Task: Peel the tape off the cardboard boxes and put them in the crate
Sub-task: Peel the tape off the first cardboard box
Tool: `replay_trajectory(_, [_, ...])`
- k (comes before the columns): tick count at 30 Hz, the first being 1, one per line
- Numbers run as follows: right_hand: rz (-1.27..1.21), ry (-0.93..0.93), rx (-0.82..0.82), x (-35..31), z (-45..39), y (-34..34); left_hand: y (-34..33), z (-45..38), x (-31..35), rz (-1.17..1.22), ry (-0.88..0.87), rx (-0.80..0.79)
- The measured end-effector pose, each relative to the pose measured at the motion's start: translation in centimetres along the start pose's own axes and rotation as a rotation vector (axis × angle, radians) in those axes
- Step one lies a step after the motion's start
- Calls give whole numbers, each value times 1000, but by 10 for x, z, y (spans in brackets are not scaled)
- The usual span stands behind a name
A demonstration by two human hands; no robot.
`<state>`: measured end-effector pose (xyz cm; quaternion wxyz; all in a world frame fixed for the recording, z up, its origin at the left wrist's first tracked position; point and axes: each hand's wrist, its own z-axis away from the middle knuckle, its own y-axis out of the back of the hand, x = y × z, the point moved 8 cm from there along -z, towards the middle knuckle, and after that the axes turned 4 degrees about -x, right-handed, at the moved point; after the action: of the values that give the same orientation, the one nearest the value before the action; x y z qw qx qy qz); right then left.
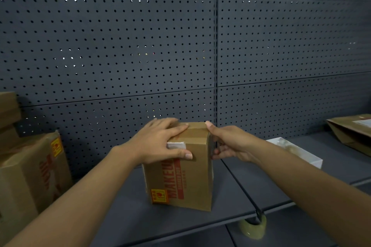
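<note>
— Cardboard box (186,174) stands upright on the dark shelf (128,212), just below centre; red print runs up its front, and a yellow sticker (159,196) sits at its 7 o'clock corner.

— And the hands?

— Left hand (160,142) lies over the box's top at 10 o'clock; fingers are spread and nearly straight across the top edge, thumb pressed flat on the front face; a white label (175,145) shows just under the palm. Right hand (226,144) is at the box's 2 o'clock; thumb rests on the top corner, fingers curl against the right side; whether they pinch tape there I cannot tell.

— Any tape in view?

— A brown strip (193,133) crosses the top, between the two hands; a tape roll (254,227) sits at 5 o'clock from the box, at the shelf's front edge.

— What else is around?

— A second box (30,176) with the same print and sticker stands at 9 o'clock, well apart; more cardboard (9,110) is stacked behind it; a white carton (297,152) lies at 3 o'clock, behind the right forearm; a flattened brown pack (351,132) leans at the far right, at 2 o'clock; grey pegboard (140,46) fills everything from 9 through 12 to 3.
</note>
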<state>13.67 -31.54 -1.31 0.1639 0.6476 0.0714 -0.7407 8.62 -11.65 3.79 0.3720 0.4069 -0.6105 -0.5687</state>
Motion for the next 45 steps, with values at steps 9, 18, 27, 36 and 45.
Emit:
replay_trajectory(9, [-194,154,-230,2,-5,-29,5,2,35,175,-36,-94])
replay_trajectory(18, [-252,301,-240,8,-15,-43,-12,-20,26,91,71,-144])
replay_trajectory(27, [-342,387,-145,24,-21,-46,-15,-29,26,152,56,-185])
replay_trajectory(36, [-247,497,-77,30,-27,-44,-18,-34,23,167,50,-198])
replay_trajectory(45, [-356,537,-150,32,-30,-46,-17,-39,23,162,50,-162])
